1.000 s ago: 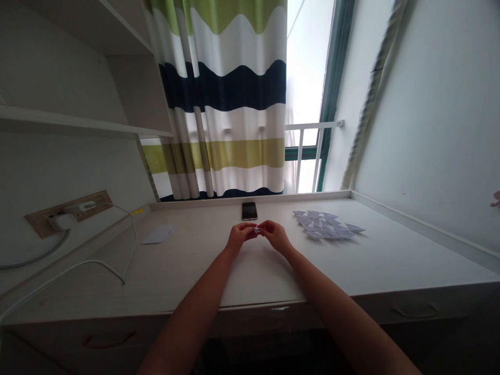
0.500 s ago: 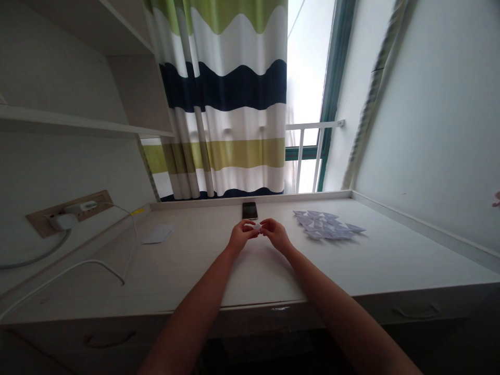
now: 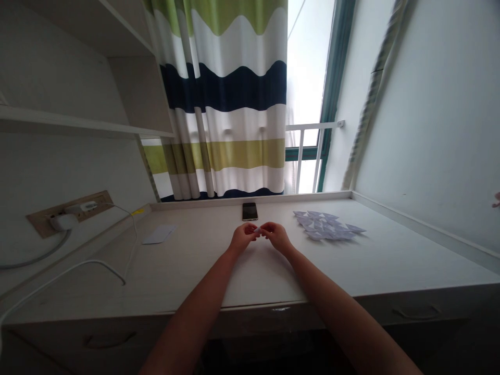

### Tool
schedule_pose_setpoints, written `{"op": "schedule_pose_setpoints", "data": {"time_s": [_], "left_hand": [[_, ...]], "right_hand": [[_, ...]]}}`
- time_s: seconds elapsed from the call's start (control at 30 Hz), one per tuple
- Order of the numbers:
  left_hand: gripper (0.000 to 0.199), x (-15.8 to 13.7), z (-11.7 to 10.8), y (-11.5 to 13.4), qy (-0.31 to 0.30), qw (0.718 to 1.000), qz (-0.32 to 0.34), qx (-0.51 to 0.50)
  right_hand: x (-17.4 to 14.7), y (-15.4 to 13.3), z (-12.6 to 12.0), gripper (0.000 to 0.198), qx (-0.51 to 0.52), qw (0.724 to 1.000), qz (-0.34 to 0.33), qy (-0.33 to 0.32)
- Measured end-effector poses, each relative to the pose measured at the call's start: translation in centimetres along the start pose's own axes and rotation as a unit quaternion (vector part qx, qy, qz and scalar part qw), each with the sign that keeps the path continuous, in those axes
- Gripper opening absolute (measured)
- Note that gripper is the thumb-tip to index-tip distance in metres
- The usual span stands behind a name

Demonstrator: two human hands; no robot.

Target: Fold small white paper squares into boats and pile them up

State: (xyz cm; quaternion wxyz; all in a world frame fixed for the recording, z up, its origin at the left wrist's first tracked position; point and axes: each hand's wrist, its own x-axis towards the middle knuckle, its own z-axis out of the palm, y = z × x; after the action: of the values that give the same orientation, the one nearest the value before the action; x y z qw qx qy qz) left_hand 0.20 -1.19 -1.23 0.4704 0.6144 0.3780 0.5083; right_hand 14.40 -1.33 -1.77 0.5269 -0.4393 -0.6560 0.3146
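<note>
Between my fingertips is a small piece of white paper (image 3: 257,229), mostly covered by the fingers, so its folds cannot be made out. My left hand (image 3: 242,237) pinches it from the left. From the other side, my right hand (image 3: 275,236) grips it with thumb and fingers. Both hands are close together over the middle of the desk. Just beyond them lies a dark phone (image 3: 250,211). Right of my right hand, several folded white paper pieces (image 3: 326,226) with pointed ends lie in a group.
A stack of white paper sheets (image 3: 159,234) lies on the left of the desk (image 3: 195,281). A white cable (image 3: 97,262) runs across the left side from plugs in a wall socket (image 3: 70,213). Behind the desk hang a striped curtain (image 3: 242,125) and a window rail (image 3: 312,126).
My left hand has shifted down slightly and its fingers have curled closer around the paper. Less of the white paper shows now. The paper group and the phone stay in place.
</note>
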Motion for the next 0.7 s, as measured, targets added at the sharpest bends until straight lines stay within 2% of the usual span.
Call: {"op": "schedule_pose_setpoints", "data": {"time_s": [0.33, 0.7], "left_hand": [[0.023, -0.41, -0.28, 0.49, -0.01, 0.997, 0.021, 0.073], [0.019, -0.38, -0.31, 0.5, 0.014, 0.996, 0.043, 0.074]], "right_hand": [[-0.32, -0.61, -0.24, 0.014, -0.02, 1.0, -0.005, 0.008], [-0.27, -0.37, -0.23, 0.018, -0.002, 1.0, 0.012, -0.016]]}}
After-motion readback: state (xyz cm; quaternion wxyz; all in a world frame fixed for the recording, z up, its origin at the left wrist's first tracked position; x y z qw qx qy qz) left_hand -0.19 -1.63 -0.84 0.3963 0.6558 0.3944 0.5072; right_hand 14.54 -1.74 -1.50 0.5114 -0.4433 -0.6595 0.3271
